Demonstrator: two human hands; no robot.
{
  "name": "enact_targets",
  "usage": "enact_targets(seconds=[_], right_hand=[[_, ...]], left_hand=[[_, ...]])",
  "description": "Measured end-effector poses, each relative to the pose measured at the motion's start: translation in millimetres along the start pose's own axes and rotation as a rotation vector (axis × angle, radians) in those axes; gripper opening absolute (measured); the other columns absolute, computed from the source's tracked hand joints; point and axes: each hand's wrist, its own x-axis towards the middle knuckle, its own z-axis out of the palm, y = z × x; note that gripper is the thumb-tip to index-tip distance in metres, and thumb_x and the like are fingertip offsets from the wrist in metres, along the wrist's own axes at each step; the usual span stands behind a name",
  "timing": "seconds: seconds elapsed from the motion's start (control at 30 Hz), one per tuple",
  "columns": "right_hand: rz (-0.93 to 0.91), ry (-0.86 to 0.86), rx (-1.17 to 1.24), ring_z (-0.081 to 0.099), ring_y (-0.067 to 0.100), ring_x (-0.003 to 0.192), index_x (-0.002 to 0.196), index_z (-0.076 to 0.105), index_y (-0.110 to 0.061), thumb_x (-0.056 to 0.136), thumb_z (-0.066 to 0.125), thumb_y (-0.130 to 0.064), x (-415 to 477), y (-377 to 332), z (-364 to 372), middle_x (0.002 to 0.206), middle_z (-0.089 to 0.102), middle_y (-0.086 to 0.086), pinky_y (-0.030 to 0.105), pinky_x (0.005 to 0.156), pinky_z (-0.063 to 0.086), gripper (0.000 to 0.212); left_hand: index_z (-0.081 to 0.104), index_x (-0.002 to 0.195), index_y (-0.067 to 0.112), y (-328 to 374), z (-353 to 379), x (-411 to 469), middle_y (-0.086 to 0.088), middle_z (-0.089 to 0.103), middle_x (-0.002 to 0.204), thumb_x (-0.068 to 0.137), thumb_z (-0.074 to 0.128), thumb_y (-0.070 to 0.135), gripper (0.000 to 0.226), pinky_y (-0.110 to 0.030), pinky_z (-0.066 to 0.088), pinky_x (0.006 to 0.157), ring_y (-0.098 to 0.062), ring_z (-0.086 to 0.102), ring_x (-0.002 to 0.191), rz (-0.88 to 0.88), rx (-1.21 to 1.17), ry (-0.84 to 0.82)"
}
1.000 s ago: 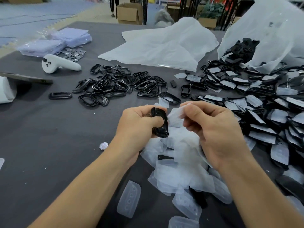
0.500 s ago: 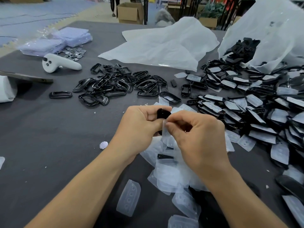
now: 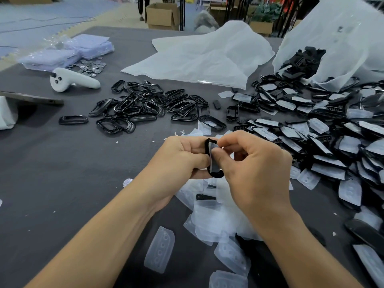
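Note:
My left hand (image 3: 180, 159) grips a black plastic frame (image 3: 216, 173) upright above the table, fingers curled round its left side. A translucent rubber pad (image 3: 213, 154) sits inside the frame, and my right hand (image 3: 253, 167) pinches that pad with thumb and forefinger. Both hands meet at the frame; most of the frame is hidden by fingers. Below the hands lies a heap of loose translucent pads (image 3: 209, 215).
A pile of empty black frames (image 3: 143, 104) lies at centre back, frames fitted with pads (image 3: 324, 142) spread at right. A white plastic bag (image 3: 340, 44) of black parts stands far right, a flat bag (image 3: 199, 57) behind. White controller (image 3: 72, 81), metal discs (image 3: 91, 66) at left.
A second ago my right hand held a pad apart from the frame. It has brought the pad to the frame and now pinches it inside the opening. My left hand has kept its hold.

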Motion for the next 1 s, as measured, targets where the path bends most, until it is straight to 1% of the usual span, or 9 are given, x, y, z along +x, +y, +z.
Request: enact_targets(seconds=[0.1,0.27,0.33,0.4,0.47,0.57,0.67,0.83,1.0], right_hand=[[-0.010,-0.025,-0.021,0.063,0.009,0.069,0.082,0.073,-0.028,0.080,0.086,-0.022,0.7,1.0,-1.2,0.068,0.067,-0.019,0.020,0.058,0.048,0.014],[-0.048,-0.069,-0.040,0.062,0.009,0.072,0.082,0.074,-0.029,0.077,0.090,-0.020,3.0,1.8,-5.7,0.068,0.066,-0.020,0.019,0.060,0.049,0.019],[-0.045,-0.056,-0.035,0.061,0.008,0.070,0.082,0.073,-0.030,0.077,0.090,-0.022,3.7,1.8,-6.4,0.067,0.065,-0.022,0.019,0.059,0.049,0.019],[-0.023,-0.025,-0.033,0.060,0.004,0.068,0.080,0.071,-0.029,0.077,0.090,-0.024,4.1,1.7,-5.7,0.064,0.063,-0.023,0.015,0.058,0.047,0.020],[0.009,0.001,-0.026,0.059,0.001,0.067,0.078,0.070,-0.029,0.076,0.089,-0.026,3.7,1.7,-3.9,0.062,0.061,-0.021,0.014,0.057,0.046,0.020],[0.057,0.021,-0.017,0.061,0.003,0.067,0.079,0.067,-0.029,0.078,0.088,-0.032,2.4,0.8,-1.5,0.062,0.061,-0.017,0.019,0.058,0.048,0.021],[0.146,-0.004,0.039,0.063,0.006,0.063,0.082,0.064,-0.030,0.083,0.082,-0.042,3.5,0.1,-1.6,0.063,0.066,-0.012,0.020,0.055,0.048,0.022],[0.287,-0.143,0.119,0.059,0.005,0.050,0.081,0.057,-0.031,0.085,0.076,-0.041,4.9,0.8,-0.6,0.061,0.069,-0.012,0.016,0.051,0.044,0.022],[0.355,-0.201,0.165,0.063,0.006,0.051,0.077,0.069,-0.030,0.082,0.080,-0.036,5.6,5.2,4.1,0.064,0.073,-0.010,0.019,0.050,0.048,0.014]], left_hand=[[0.077,0.115,0.009,-0.3,0.0,-1.4,-0.017,0.077,0.115,0.092,0.051,-0.014,0.042,-0.043,0.059,0.099,-0.035,0.073,0.112,-0.015,0.000,0.004],[0.080,0.107,0.014,-0.8,0.1,-1.8,-0.019,0.077,0.109,0.094,0.067,0.005,0.020,-0.046,0.058,0.100,-0.040,0.072,0.110,0.010,0.019,-0.005],[0.080,0.107,0.015,-0.5,-0.3,-2.0,-0.012,0.079,0.100,0.095,0.067,0.005,0.020,-0.033,0.062,0.085,-0.030,0.077,0.099,0.021,0.027,-0.023],[0.080,0.105,0.015,0.8,-0.9,-2.9,-0.003,0.078,0.087,0.092,0.063,-0.004,0.029,-0.015,0.055,0.066,-0.016,0.076,0.084,0.026,0.011,-0.038],[0.081,0.103,0.016,1.9,-0.1,-2.8,-0.001,0.076,0.083,0.088,0.059,-0.011,0.037,-0.010,0.049,0.060,-0.012,0.075,0.079,0.022,0.005,-0.034],[0.080,0.105,0.013,2.4,0.7,-1.9,-0.006,0.078,0.088,0.087,0.055,-0.016,0.043,-0.015,0.054,0.059,-0.012,0.075,0.076,0.012,-0.020,-0.002],[0.079,0.107,0.009,1.7,0.7,-0.4,-0.016,0.079,0.101,0.087,0.055,-0.018,0.042,-0.027,0.063,0.070,-0.025,0.077,0.094,-0.021,-0.106,0.047],[0.075,0.111,0.000,4.9,-2.0,1.8,-0.019,0.077,0.103,0.090,0.052,-0.019,0.036,-0.022,0.059,0.064,-0.023,0.075,0.083,-0.049,-0.246,0.167],[0.076,0.112,0.007,3.7,-1.0,1.7,-0.019,0.078,0.107,0.093,0.056,-0.014,0.035,-0.024,0.060,0.069,-0.021,0.074,0.085,-0.042,-0.158,0.175]])
